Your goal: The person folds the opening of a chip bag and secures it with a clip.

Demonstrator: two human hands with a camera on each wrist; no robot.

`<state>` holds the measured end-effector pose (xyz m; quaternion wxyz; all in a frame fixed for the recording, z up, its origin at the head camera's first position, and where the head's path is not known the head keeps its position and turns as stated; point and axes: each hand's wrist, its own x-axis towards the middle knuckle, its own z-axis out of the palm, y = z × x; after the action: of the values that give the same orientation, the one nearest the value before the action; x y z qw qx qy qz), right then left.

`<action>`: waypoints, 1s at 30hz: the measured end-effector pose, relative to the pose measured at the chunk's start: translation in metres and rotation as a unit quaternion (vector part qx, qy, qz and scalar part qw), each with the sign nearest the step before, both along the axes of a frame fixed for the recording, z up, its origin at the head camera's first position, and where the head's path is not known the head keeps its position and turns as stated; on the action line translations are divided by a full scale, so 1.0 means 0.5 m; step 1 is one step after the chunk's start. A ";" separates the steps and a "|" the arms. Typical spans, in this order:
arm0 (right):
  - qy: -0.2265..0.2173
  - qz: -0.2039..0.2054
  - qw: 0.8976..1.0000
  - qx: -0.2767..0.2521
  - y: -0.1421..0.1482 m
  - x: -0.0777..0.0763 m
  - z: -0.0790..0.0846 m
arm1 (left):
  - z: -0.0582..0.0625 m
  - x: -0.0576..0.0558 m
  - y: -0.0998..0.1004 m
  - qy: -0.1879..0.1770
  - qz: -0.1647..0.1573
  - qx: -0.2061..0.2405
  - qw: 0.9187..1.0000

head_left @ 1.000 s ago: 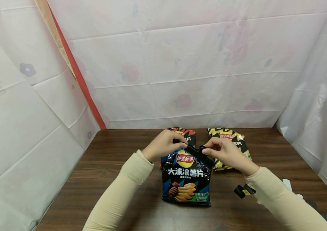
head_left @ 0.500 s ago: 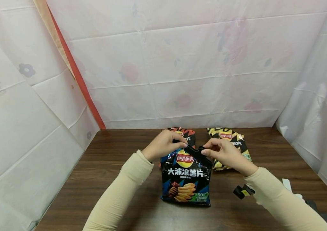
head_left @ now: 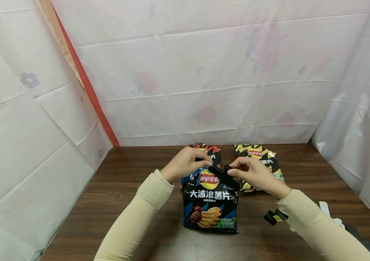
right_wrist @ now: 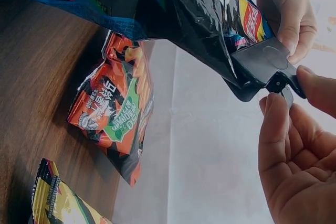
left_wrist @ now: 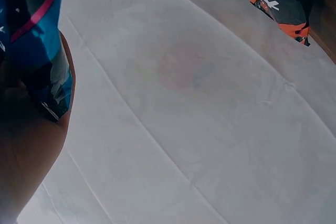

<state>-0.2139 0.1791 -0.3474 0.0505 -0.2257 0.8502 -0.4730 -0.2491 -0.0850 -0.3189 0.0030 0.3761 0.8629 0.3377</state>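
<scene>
A blue and black bag of potato chips [head_left: 210, 203] stands near the middle of the table, its front towards me. My left hand [head_left: 187, 164] pinches the bag's upper left corner between thumb and fingers. Across the top edge, towards the right, sits a black bag clip [head_left: 226, 176]. Thumb and fingers of my right hand [head_left: 256, 174] pinch the clip's handles. From the right wrist view, the wide plate of the clip [right_wrist: 262, 62] lies over the bag's top, beside the left hand [right_wrist: 292, 17]. The left wrist view catches only part of the bag [left_wrist: 39, 40].
Behind the blue bag lies a red chip bag [head_left: 217, 154], partly covered. A yellow chip bag [head_left: 263, 163] lies at the back right. A small black object with a yellow patch [head_left: 275, 216] is by the right sleeve. White [head_left: 324, 208] and dark [head_left: 362, 241] items lie farther right.
My right hand and the clip have shifted very slightly to the left. Both hands keep the same hold, and the bag stays in place.
</scene>
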 end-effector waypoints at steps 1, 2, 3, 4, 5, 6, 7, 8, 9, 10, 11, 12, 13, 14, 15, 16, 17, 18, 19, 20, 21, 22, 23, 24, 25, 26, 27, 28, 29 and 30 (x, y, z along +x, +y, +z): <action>-0.001 0.000 1.000 -0.001 0.000 0.000 0.000 | 0.000 0.000 0.000 0.000 0.000 -0.001 1.000; -0.003 0.000 1.000 -0.002 0.000 0.000 0.000 | 0.000 -0.001 0.000 0.000 0.000 -0.001 1.000; -0.005 0.000 1.000 -0.003 0.000 0.000 0.000 | 0.000 -0.001 0.000 0.000 -0.001 -0.001 1.000; -0.007 -0.001 1.000 -0.005 0.000 0.000 0.000 | 0.000 -0.001 0.000 0.000 -0.001 -0.002 1.000; -0.009 -0.001 1.000 -0.007 0.000 -0.001 -0.001 | 0.000 -0.001 0.000 0.001 -0.002 -0.002 1.000; -0.011 -0.002 1.000 -0.008 0.000 -0.001 -0.001 | -0.001 -0.002 0.000 0.001 -0.002 -0.002 1.000; -0.012 -0.002 1.000 -0.010 0.000 -0.001 -0.002 | -0.001 -0.002 0.000 0.001 -0.002 -0.001 1.000; -0.013 -0.003 1.000 -0.011 0.000 -0.002 -0.002 | -0.001 -0.002 0.000 0.001 -0.003 -0.001 1.000; -0.015 -0.003 1.000 -0.012 0.000 -0.002 -0.003 | -0.001 -0.002 0.000 0.001 -0.003 -0.001 1.000; -0.016 -0.004 1.000 -0.013 0.001 -0.002 -0.003 | -0.001 -0.002 0.000 0.001 -0.002 -0.001 1.000; -0.017 -0.004 1.000 -0.014 0.001 -0.002 -0.004 | -0.001 -0.002 0.001 0.001 -0.002 -0.002 1.000; -0.019 -0.004 1.000 -0.014 0.001 -0.003 -0.004 | -0.001 -0.001 0.001 0.000 -0.002 -0.002 1.000; -0.020 -0.005 1.000 -0.015 0.001 -0.003 -0.005 | -0.001 -0.001 0.001 0.000 -0.002 -0.002 1.000; -0.021 -0.005 1.000 -0.016 0.001 -0.003 -0.005 | -0.001 -0.001 0.001 0.000 -0.002 -0.003 1.000; -0.022 -0.005 1.000 -0.017 0.001 -0.003 -0.005 | -0.001 -0.001 0.001 0.000 -0.002 -0.002 1.000; -0.022 -0.005 1.000 -0.018 0.001 -0.003 -0.005 | -0.001 0.000 0.001 0.000 -0.002 -0.002 1.000; -0.023 -0.005 1.000 -0.018 0.001 -0.003 -0.005 | -0.001 0.000 0.001 0.001 -0.003 -0.001 1.000; -0.023 -0.006 1.000 -0.018 0.001 -0.003 -0.004 | -0.001 0.000 0.001 0.002 -0.003 -0.001 1.000; -0.022 -0.006 1.000 -0.017 0.001 -0.003 -0.004 | -0.002 -0.001 0.001 0.002 -0.004 0.000 1.000; -0.023 -0.007 1.000 -0.017 0.001 -0.002 -0.004 | -0.002 -0.001 0.001 0.003 -0.003 0.000 1.000; -0.023 -0.008 1.000 -0.016 0.001 -0.002 -0.004 | -0.002 -0.001 0.001 0.002 -0.003 0.000 1.000; -0.023 -0.008 1.000 -0.016 0.001 -0.002 -0.004 | -0.001 -0.001 0.002 0.002 -0.002 0.000 1.000; -0.023 -0.008 1.000 -0.016 0.002 -0.002 -0.003 | -0.001 -0.001 0.002 0.001 -0.002 0.000 1.000; -0.023 -0.008 1.000 -0.016 0.002 -0.002 -0.003 | -0.001 0.000 0.002 0.001 -0.001 -0.001 1.000; -0.023 -0.007 1.000 -0.017 0.002 -0.002 -0.004 | 0.000 0.000 0.002 0.000 -0.001 -0.002 1.000; -0.023 -0.007 1.000 -0.018 0.002 -0.002 -0.004 | 0.000 0.000 0.002 0.000 0.000 -0.002 1.000; -0.023 -0.006 1.000 -0.019 0.003 -0.002 -0.004 | 0.001 0.000 0.002 0.000 0.000 -0.003 1.000; -0.023 -0.005 1.000 -0.020 0.003 -0.002 -0.005 | 0.001 0.000 0.002 0.000 -0.001 -0.003 1.000; -0.023 -0.005 1.000 -0.021 0.003 -0.002 -0.005 | 0.001 0.000 0.002 0.001 -0.001 -0.004 1.000; -0.023 -0.005 0.999 -0.022 0.004 -0.002 -0.006 | 0.000 -0.001 0.002 0.001 -0.001 -0.005 1.000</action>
<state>-0.2150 0.1809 -0.3503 0.0627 -0.2112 0.8396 -0.4965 -0.2494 -0.0843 -0.3187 0.0046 0.3775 0.8640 0.3332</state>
